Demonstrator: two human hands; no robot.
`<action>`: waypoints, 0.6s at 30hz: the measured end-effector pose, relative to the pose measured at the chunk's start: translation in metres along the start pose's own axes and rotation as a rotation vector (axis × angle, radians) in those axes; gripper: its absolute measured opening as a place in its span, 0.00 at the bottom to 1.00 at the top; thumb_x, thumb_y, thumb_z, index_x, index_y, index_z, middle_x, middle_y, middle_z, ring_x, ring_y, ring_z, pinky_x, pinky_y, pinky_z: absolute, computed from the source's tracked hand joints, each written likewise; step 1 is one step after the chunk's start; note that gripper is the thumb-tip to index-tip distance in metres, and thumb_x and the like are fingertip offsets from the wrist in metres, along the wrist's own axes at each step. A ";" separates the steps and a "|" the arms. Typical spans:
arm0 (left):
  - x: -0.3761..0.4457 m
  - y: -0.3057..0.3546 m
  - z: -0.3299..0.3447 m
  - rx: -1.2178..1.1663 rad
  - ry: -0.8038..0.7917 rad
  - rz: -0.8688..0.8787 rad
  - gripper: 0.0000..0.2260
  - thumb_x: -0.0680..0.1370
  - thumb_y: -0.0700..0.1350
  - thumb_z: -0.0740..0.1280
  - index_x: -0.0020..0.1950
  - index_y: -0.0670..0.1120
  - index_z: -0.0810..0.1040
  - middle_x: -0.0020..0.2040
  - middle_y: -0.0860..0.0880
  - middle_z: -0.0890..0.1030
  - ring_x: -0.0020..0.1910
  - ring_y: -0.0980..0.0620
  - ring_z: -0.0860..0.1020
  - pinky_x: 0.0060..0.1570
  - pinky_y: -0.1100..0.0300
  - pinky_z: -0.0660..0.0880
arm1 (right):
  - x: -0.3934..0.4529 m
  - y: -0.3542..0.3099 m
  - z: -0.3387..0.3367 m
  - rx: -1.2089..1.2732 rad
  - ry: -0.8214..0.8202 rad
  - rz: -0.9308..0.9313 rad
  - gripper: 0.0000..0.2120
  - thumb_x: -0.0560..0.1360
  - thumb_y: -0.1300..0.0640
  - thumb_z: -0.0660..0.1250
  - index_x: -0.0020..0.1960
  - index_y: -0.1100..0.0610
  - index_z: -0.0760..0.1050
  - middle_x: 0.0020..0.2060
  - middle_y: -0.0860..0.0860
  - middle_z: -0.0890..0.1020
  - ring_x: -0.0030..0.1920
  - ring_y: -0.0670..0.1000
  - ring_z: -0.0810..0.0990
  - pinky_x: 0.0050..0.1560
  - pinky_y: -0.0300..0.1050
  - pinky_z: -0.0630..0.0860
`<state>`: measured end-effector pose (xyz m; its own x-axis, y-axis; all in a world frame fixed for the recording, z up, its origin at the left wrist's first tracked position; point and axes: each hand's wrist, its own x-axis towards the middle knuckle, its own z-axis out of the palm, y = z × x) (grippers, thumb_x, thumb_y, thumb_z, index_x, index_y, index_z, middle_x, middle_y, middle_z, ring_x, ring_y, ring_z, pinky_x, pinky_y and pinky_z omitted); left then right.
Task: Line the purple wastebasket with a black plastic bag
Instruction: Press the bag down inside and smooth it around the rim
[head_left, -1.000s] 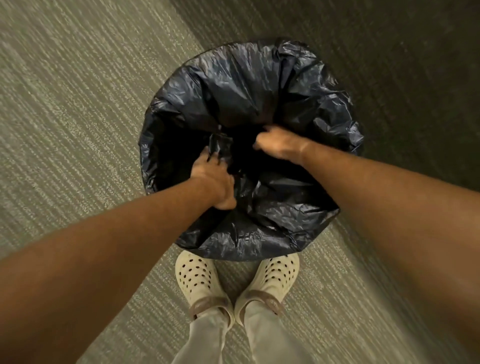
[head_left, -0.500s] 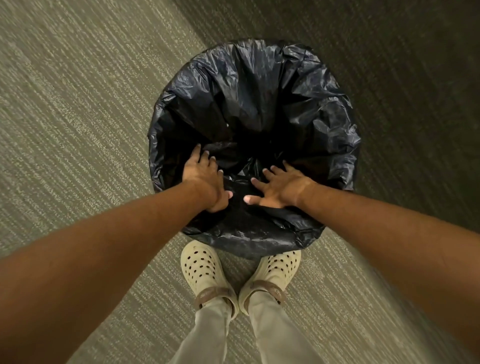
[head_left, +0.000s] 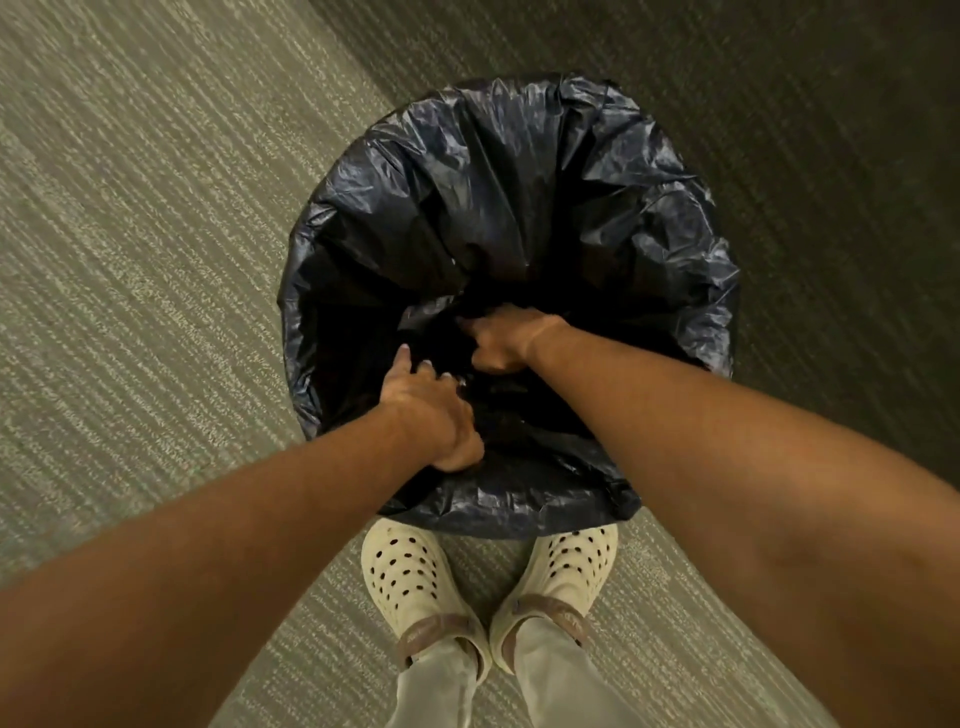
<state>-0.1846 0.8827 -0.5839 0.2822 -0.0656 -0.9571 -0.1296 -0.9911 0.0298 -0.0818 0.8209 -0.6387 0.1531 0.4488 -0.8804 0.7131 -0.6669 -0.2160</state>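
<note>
Both hands are working inside the crinkled black plastic bag (head_left: 519, 208): left hand (head_left: 431, 415) and right hand (head_left: 506, 338) are clenching folds of film; pressing it down evenly should seat it.

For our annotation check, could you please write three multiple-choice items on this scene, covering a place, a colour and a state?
1. Where are both hands?
A. Inside the bag's opening
B. On the shoes
C. Flat on the carpet

2. What colour are the perforated clogs?
A. Red
B. Cream
C. Blue

3. How does the black plastic bag sit?
A. Folded flat on the floor
B. Knotted shut
C. Open, draped over the bin's rim

Answers:
1 A: the left hand and right hand press into the dark middle.
2 B: the clogs are cream with dark holes.
3 C: the black plastic bag spreads outward and hides the wastebasket.
</note>
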 end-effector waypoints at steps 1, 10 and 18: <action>0.002 -0.002 0.000 -0.007 -0.009 -0.003 0.27 0.79 0.59 0.47 0.77 0.52 0.57 0.79 0.46 0.51 0.77 0.40 0.47 0.71 0.37 0.38 | 0.006 -0.001 -0.003 0.038 0.030 -0.009 0.30 0.77 0.50 0.59 0.77 0.50 0.55 0.76 0.57 0.62 0.73 0.61 0.62 0.70 0.55 0.63; -0.007 -0.001 -0.002 -0.051 -0.055 -0.025 0.27 0.79 0.58 0.45 0.77 0.51 0.58 0.78 0.44 0.55 0.77 0.39 0.49 0.71 0.35 0.39 | -0.002 0.007 0.018 -0.165 0.081 0.023 0.28 0.76 0.44 0.60 0.73 0.52 0.64 0.71 0.58 0.69 0.70 0.60 0.67 0.66 0.54 0.64; -0.004 0.001 -0.007 -0.117 0.044 -0.045 0.26 0.79 0.56 0.47 0.76 0.49 0.62 0.76 0.42 0.60 0.75 0.39 0.55 0.71 0.36 0.41 | 0.005 0.017 0.024 -0.107 -0.047 0.093 0.39 0.73 0.34 0.59 0.79 0.45 0.48 0.78 0.57 0.55 0.76 0.61 0.56 0.72 0.57 0.55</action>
<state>-0.1794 0.8812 -0.5780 0.3270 -0.0232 -0.9447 -0.0045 -0.9997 0.0230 -0.0856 0.7979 -0.6570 0.1919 0.3579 -0.9138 0.7665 -0.6362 -0.0882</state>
